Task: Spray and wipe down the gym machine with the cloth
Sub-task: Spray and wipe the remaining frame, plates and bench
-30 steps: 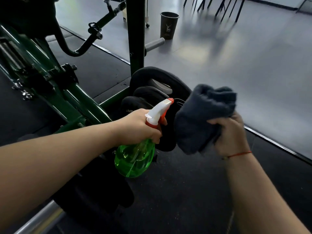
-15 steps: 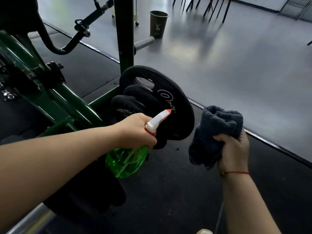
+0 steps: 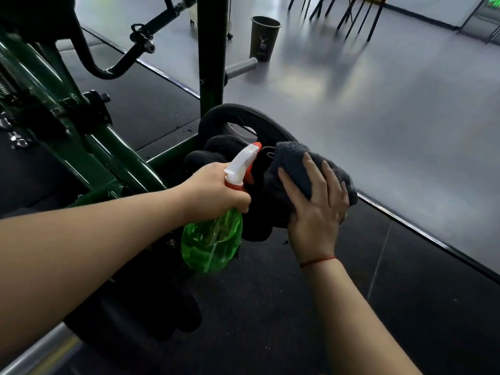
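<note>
Open grey floor (image 3: 378, 117) lies right of the stacked black weight plates (image 3: 238, 112); a dark green steel frame (image 3: 119, 155) and upright post (image 3: 211, 50) crowd the left.

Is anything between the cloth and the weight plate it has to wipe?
Nothing visible. The right hand presses the cloth onto the weight plate; the spray bottle in the left hand sits beside the cloth, not between.

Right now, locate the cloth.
Head view, right of centre: the cloth lies under the right hand on the weight plate, beside the spray bottle.

left hand (image 3: 213, 190) curled in grip, right hand (image 3: 316, 212) pressing flat
</note>
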Motion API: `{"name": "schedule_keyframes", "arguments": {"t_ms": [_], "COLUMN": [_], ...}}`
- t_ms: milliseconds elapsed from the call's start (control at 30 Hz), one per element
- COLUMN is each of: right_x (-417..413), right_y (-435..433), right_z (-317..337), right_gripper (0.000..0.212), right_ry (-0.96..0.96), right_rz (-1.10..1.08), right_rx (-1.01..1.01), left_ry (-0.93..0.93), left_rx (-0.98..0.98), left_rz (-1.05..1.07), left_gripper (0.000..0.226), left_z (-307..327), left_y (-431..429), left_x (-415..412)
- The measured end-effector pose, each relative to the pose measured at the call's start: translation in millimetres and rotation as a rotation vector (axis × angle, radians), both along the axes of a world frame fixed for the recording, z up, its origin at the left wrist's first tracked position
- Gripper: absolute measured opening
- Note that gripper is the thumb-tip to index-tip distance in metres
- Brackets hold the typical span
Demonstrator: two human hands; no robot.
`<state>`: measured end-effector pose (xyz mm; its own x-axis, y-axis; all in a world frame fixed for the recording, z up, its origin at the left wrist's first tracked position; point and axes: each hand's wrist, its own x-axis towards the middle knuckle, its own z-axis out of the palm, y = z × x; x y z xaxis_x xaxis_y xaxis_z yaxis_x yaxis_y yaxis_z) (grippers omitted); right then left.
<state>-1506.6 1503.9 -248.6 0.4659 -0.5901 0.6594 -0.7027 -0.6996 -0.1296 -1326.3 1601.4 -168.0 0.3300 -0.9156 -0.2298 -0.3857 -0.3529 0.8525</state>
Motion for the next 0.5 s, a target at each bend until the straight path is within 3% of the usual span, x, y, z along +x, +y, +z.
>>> {"name": "schedule_keyframes", "arguments": {"t_ms": [100, 367, 500], "right_x": [-18, -22, -34], "right_y": [2, 16, 27], "right_z": [-26, -39, -65], "right_gripper": [0.059, 0.049, 0.05], "right_ry": [-0.035, -0.207, -0.33], "right_rz": [-0.048, -0.143, -0.179], "right_rx": [-0.024, 0.188, 0.556], "left_ry": [0.026, -0.003, 0.002], "left_rx": [-0.048, -0.017, -0.025], "left_rz": [0.0, -0.061, -0.065], "left_gripper": [0.043, 0.036, 0.033], "left_z": [4, 1, 0], "left_y": [0, 2, 1], "left_x": [3, -2, -1]}}
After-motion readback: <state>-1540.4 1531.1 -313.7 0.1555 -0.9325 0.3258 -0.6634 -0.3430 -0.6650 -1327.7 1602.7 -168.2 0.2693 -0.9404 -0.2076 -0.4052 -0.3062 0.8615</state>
